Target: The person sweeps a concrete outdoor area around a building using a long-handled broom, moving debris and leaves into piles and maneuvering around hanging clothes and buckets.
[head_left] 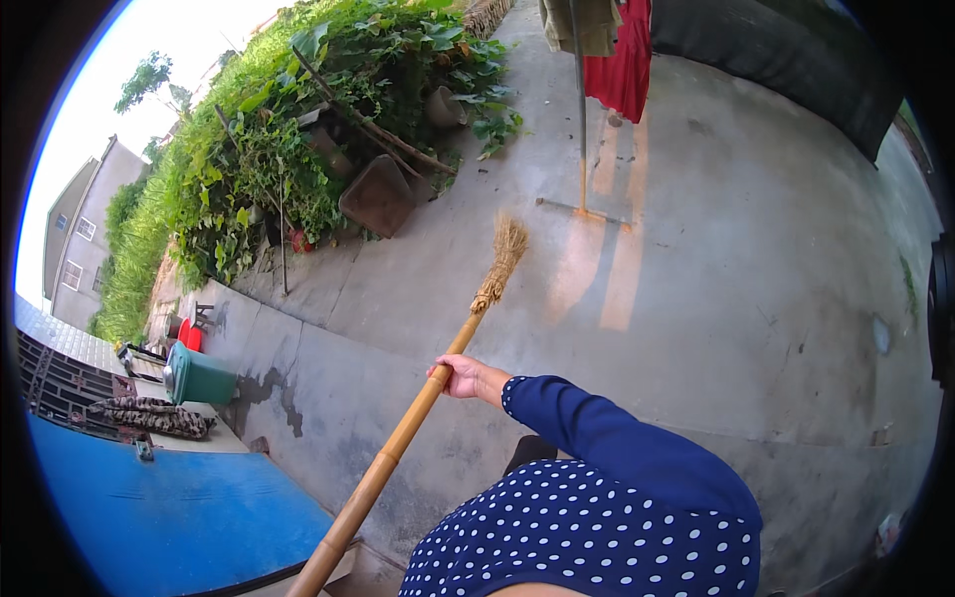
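My right hand [459, 375] grips the bamboo handle [388, 455] of a straw broom. Its dark blue sleeve reaches in from the right, across my polka-dot top. From the lower edge of the picture the handle slants up and away to the bundled straw head [504, 257], which is slightly blurred over the concrete ground [716, 321]. I cannot tell whether the bristles touch the ground. My left hand is out of view.
A metal stand [582, 149] with a crossbar foot and a hanging red cloth [618, 74] stands ahead. Left are leafy vines [261, 142], a tilted brown basin [378, 195], a green bin [200, 374] and a blue door [171, 500]. Dark sheeting [783, 67] lines the far right.
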`<state>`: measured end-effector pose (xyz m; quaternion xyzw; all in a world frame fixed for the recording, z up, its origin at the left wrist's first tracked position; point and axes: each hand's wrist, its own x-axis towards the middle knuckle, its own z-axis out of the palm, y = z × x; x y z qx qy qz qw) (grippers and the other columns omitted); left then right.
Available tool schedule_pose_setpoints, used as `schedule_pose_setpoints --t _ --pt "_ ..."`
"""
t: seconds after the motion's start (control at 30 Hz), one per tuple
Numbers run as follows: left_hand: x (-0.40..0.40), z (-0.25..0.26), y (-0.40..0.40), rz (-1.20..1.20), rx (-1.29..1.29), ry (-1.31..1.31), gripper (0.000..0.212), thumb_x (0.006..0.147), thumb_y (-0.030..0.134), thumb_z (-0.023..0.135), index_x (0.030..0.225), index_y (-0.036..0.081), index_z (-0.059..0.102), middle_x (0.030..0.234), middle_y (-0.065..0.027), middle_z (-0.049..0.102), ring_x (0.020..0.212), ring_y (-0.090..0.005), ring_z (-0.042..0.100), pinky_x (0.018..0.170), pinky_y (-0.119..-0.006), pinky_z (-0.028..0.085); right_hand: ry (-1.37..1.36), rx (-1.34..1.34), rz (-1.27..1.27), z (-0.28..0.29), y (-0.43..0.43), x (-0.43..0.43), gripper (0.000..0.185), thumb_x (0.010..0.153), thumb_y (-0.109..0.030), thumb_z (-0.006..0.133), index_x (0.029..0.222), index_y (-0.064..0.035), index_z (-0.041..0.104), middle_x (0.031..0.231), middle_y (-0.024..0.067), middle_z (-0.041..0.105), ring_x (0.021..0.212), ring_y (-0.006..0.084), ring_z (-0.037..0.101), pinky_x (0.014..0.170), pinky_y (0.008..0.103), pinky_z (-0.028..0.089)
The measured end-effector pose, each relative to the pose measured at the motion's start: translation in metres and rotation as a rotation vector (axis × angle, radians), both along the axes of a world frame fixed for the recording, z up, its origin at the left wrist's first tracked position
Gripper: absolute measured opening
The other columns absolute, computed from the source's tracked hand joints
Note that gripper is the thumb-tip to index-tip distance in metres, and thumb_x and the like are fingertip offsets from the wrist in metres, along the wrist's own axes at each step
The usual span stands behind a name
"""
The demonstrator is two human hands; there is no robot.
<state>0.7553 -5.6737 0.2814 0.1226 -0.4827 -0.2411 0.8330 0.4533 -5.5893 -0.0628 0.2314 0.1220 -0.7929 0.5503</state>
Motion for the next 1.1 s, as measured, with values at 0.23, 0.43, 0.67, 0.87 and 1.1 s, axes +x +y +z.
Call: schedule_pose_setpoints --t 0.23,0.43,0.67,0.87,1.1 --pt "-0.137 -0.063 -0.022 -0.181 0.225 -0.399 0.022 0.080 0.022 0.027 0.065 0.009 0.035 0.065 -0.0028 0.035 0.065 -0.0128 0.034 0.064 -0.025 0.033 -0.034 0.151 -0.406 -0.095 0.096 -0.038 0.013 0.077 -0.015 0.047 0.081 -0.0026 0.044 0.075 0.0110 0.051 0.072 0.0224 0.050 0.069 0.0342 0.043" --pt "-0.258 -0.172 0.022 -1.018 0.488 -0.699 0.018 0.076 0.021 0.035 0.067 0.006 0.038 0.063 -0.0041 0.041 0.063 -0.0140 0.041 0.063 -0.027 0.035 -0.271 0.691 -0.874 -0.157 0.298 0.014 0.016 0.077 -0.020 0.045 0.081 -0.0045 0.042 0.070 0.0096 0.049 0.065 0.0215 0.049 0.067 0.0374 0.043" --pt "-0.274 -0.222 0.018 -1.353 1.082 -0.824 0.014 0.075 0.020 0.042 0.079 0.007 0.044 0.074 -0.0068 0.050 0.074 -0.0177 0.048 0.073 -0.031 0.037 -0.552 0.780 -1.207 -0.127 0.362 0.067 0.020 0.080 -0.025 0.038 0.082 -0.0053 0.037 0.066 0.0080 0.045 0.061 0.0218 0.046 0.066 0.0400 0.041" --pt "-0.265 -0.215 -0.058 -1.204 1.064 -0.545 0.012 0.075 0.022 0.042 0.074 0.009 0.043 0.068 -0.0016 0.046 0.067 -0.0120 0.046 0.067 -0.026 0.038 -0.572 0.352 -1.080 -0.112 0.295 0.043 0.017 0.077 -0.018 0.044 0.079 -0.0019 0.040 0.070 0.0104 0.047 0.067 0.0244 0.049 0.069 0.0384 0.043" --pt "-0.176 -0.059 -0.123 -0.478 0.465 -0.347 0.018 0.074 0.019 0.037 0.061 0.008 0.041 0.057 -0.0012 0.041 0.054 -0.0108 0.040 0.056 -0.020 0.037 -0.312 0.001 -0.383 -0.018 0.109 -0.027 0.012 0.073 -0.008 0.048 0.083 -0.0056 0.044 0.092 0.0129 0.049 0.091 0.0256 0.046 0.084 0.0381 0.035"
